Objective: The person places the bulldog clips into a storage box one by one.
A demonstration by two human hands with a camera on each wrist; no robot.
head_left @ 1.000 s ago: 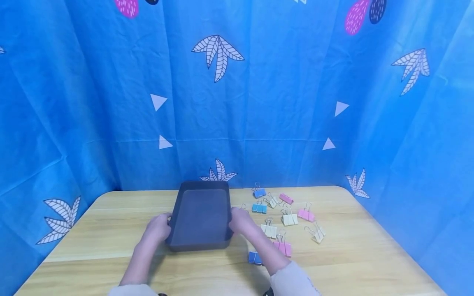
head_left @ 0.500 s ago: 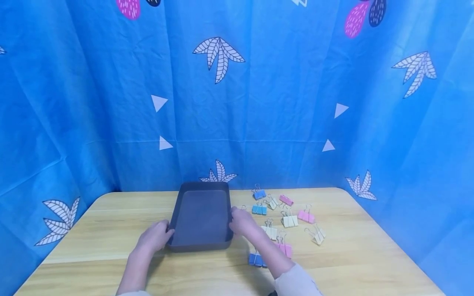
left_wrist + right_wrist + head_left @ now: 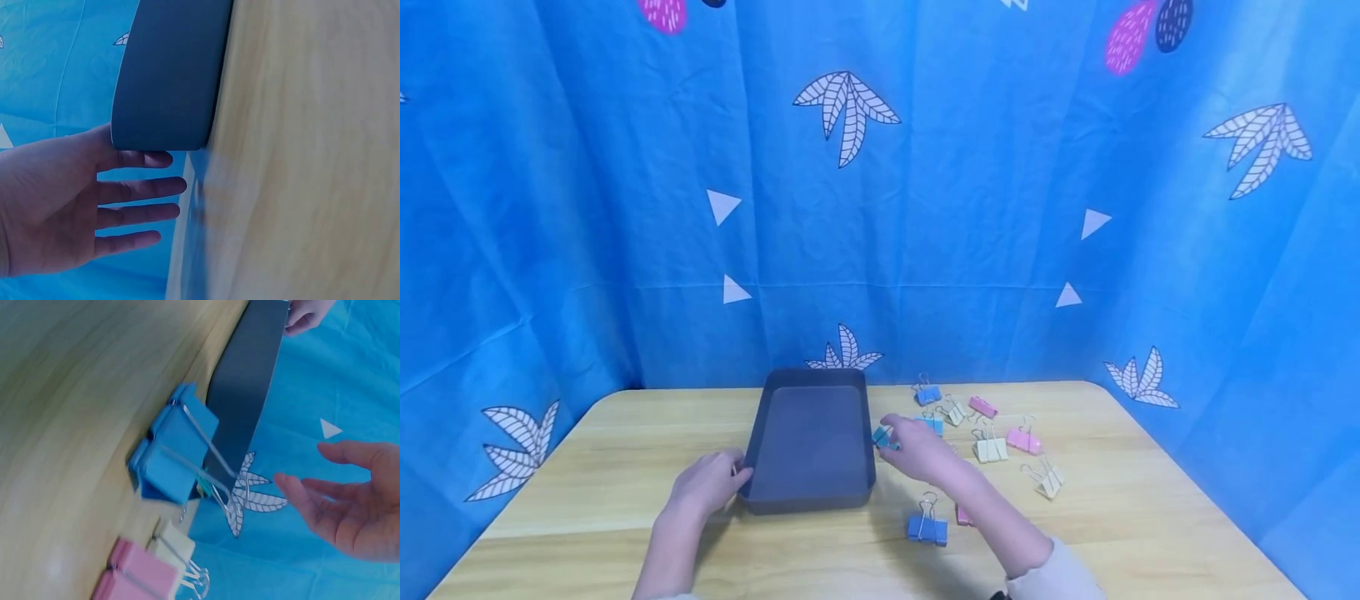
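Observation:
A dark grey rectangular tray [image 3: 808, 450] lies on the wooden table. My left hand [image 3: 711, 482] is at its near left side, the thumb by the rim. In the left wrist view the left hand's fingers [image 3: 140, 187] are straight and spread beside the tray wall [image 3: 169, 75]; the thumb is hidden behind it. My right hand [image 3: 917, 447] hovers right of the tray, above a teal binder clip [image 3: 883, 437]. In the right wrist view the right hand [image 3: 356, 500] holds nothing, its thumb and fingers apart. A blue binder clip [image 3: 178, 444] stands nearer that camera.
Several binder clips lie right of the tray: a blue one [image 3: 928, 395], a pink one [image 3: 982, 407], a cream one [image 3: 991, 450] and another pink one [image 3: 1024, 441]. Nearest the front is a blue binder clip [image 3: 927, 531]. A blue patterned curtain [image 3: 880, 208] surrounds the table.
My right hand has let go of the tray's right rim and moved right, over the clips, uncovering the teal one. The left hand stays by the tray, shifted slightly.

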